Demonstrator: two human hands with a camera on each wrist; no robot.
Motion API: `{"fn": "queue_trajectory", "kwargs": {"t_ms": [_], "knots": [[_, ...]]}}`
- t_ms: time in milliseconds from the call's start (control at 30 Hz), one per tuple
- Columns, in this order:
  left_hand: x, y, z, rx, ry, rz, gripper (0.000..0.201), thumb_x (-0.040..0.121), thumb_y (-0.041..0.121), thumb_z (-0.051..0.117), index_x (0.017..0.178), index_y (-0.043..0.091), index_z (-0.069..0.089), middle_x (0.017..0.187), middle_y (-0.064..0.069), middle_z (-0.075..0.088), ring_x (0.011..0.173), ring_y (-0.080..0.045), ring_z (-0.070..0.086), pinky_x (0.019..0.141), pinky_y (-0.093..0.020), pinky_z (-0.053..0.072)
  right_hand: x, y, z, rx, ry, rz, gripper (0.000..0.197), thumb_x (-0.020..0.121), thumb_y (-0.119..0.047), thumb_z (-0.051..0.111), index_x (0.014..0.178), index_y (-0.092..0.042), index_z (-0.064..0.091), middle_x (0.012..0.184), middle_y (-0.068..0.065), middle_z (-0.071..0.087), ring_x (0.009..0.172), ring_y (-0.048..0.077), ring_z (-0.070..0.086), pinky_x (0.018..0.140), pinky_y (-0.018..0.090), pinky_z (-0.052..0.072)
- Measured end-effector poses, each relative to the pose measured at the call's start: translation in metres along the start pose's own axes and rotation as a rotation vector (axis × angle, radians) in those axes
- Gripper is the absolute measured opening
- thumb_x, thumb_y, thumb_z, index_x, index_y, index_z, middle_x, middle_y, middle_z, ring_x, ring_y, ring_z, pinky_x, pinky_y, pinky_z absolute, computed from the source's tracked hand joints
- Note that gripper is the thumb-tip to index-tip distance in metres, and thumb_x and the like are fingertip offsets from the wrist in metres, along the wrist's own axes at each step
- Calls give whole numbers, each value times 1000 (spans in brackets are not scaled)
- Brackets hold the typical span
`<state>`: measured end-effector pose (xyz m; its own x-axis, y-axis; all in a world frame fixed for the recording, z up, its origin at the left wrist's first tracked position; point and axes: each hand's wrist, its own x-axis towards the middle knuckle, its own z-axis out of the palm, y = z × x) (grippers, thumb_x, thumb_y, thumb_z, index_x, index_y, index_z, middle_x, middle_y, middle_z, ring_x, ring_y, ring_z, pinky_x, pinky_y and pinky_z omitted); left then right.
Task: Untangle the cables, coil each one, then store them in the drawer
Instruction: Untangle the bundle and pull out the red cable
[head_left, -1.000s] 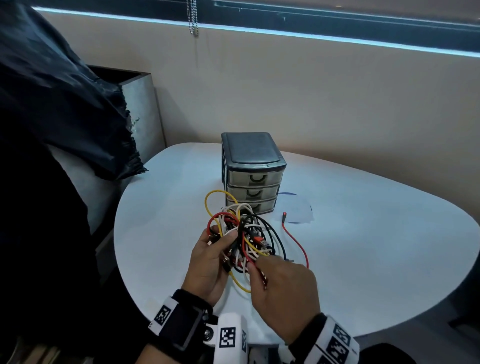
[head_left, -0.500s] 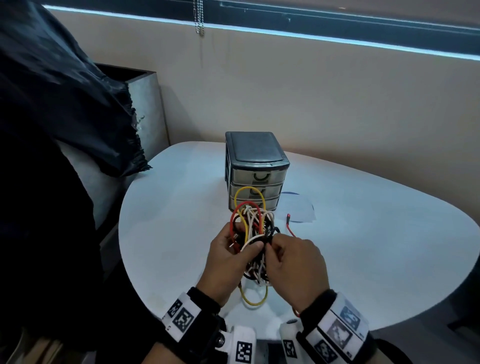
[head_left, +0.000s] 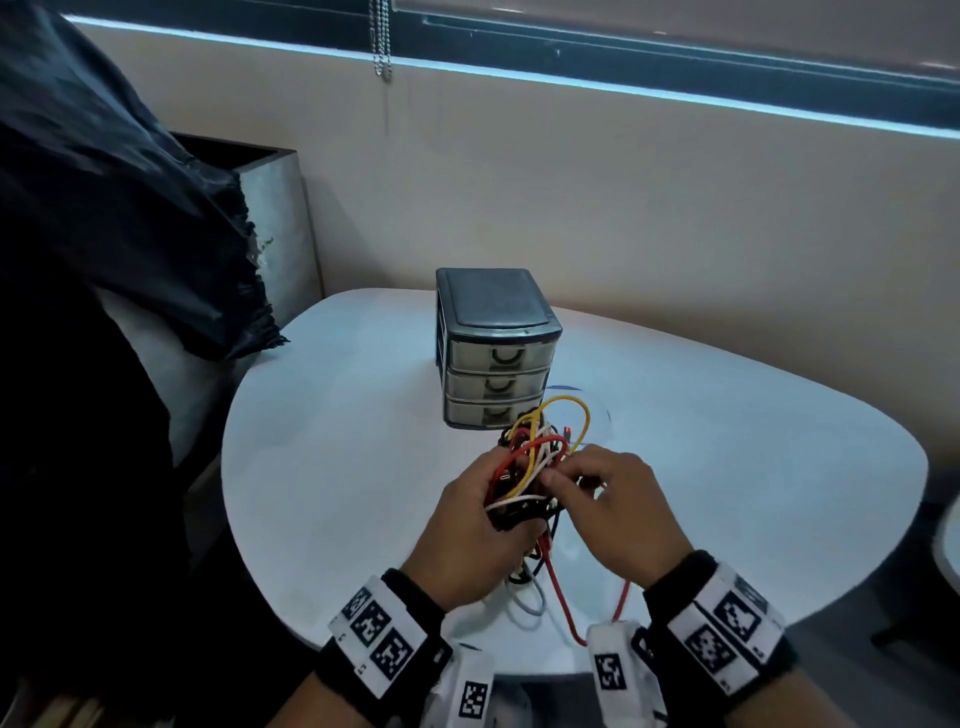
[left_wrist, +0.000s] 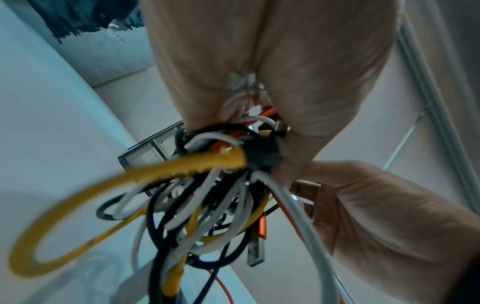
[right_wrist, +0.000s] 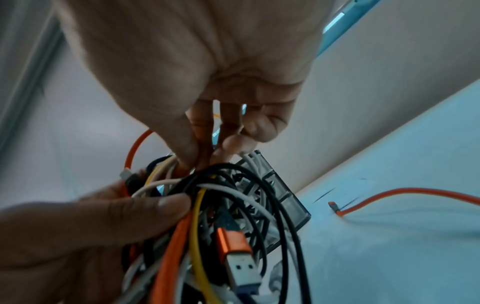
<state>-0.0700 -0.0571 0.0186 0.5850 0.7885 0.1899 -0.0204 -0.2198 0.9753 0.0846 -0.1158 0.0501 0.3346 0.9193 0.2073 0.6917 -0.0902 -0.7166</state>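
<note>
A knot of yellow, red, white and black cables (head_left: 535, 457) hangs in the air in front of a small grey three-drawer unit (head_left: 496, 348), whose drawers are all closed. My left hand (head_left: 483, 519) grips the bundle (left_wrist: 215, 185) from the left. My right hand (head_left: 597, 499) pinches strands at the bundle's top right, fingertips (right_wrist: 228, 148) closed on a white cable (right_wrist: 249, 162). An orange USB plug (right_wrist: 233, 244) dangles from the tangle. A red cable end (right_wrist: 335, 206) trails over the table.
The round white table (head_left: 322, 467) carries the drawer unit near its middle. A beige wall runs behind it. A dark garment (head_left: 104, 208) hangs at the left over a grey box (head_left: 275, 228). A bead chain (head_left: 381, 41) hangs at the top.
Both hands raised the bundle and brought it closer together. The right hand shifted from the bundle's lower edge to its upper right. The red cable now trails down toward my wrists.
</note>
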Motion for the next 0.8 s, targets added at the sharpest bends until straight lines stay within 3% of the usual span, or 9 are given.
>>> {"fn": "queue_trajectory", "kwargs": {"t_ms": [100, 167, 300, 400, 467, 533, 600, 700, 800], "knots": [[0, 0, -2, 42, 12, 23, 54, 78, -8, 69, 116, 30, 63, 107, 5, 71, 102, -14, 70, 89, -36, 58, 3, -1, -1, 103, 33, 71, 16, 82, -23, 76, 66, -25, 71, 66, -10, 67, 54, 3, 52, 57, 19, 40], [-2, -2, -3, 59, 27, 33, 54, 77, -7, 71, 113, 33, 63, 106, 4, 70, 100, -13, 70, 87, -37, 58, 3, -2, -1, 150, 45, 78, 17, 83, -17, 74, 66, -19, 73, 57, -15, 62, 50, 2, 49, 53, 14, 33], [-5, -4, -7, 52, 29, -8, 46, 78, -3, 74, 113, 24, 64, 101, 4, 73, 96, -14, 71, 86, -35, 58, 2, -10, -1, 128, 54, 59, 24, 83, -16, 73, 61, -22, 68, 50, -17, 56, 44, 5, 44, 49, 13, 33], [-6, -8, -11, 108, 28, -40, 37, 79, 4, 75, 108, 26, 66, 95, 10, 73, 91, -8, 70, 84, -28, 56, 11, -15, -16, -139, 255, -95, 20, 81, -21, 72, 63, -22, 63, 62, -11, 61, 52, 8, 52, 56, 28, 45], [-5, -10, -12, 137, 21, -51, 33, 80, 9, 76, 106, 27, 66, 94, 12, 73, 91, -6, 69, 86, -28, 55, 18, -21, -31, -412, 459, -277, 14, 82, -22, 69, 69, -21, 64, 69, -7, 61, 55, 15, 54, 53, 28, 44], [-3, -9, -12, 125, 25, -59, 32, 81, 9, 76, 104, 28, 67, 94, 12, 73, 91, -7, 70, 87, -31, 56, 22, -23, -38, -462, 552, -345, 11, 85, -25, 67, 75, -20, 67, 72, -6, 61, 55, 15, 53, 52, 25, 40], [-1, -8, -12, 71, 42, -72, 34, 81, 4, 76, 102, 29, 67, 93, 9, 75, 89, -13, 72, 87, -39, 58, 24, -24, -35, -200, 397, -181, 15, 87, -33, 69, 75, -24, 69, 71, -9, 64, 54, 8, 52, 57, 27, 44], [-1, -8, -12, -11, 60, -88, 38, 81, 1, 75, 105, 30, 68, 96, 2, 76, 89, -23, 74, 85, -48, 59, 15, -21, -14, 208, -18, 104, 12, 83, -35, 76, 75, -26, 74, 71, -10, 69, 54, 0, 53, 64, 26, 46], [-2, -11, -10, -20, 54, -71, 39, 82, -2, 75, 110, 24, 68, 97, 2, 76, 91, -20, 73, 84, -39, 59, 5, -10, 11, 261, 1, 139, 14, 81, -31, 78, 75, -21, 71, 65, -7, 65, 51, 0, 52, 56, 19, 42]]}}
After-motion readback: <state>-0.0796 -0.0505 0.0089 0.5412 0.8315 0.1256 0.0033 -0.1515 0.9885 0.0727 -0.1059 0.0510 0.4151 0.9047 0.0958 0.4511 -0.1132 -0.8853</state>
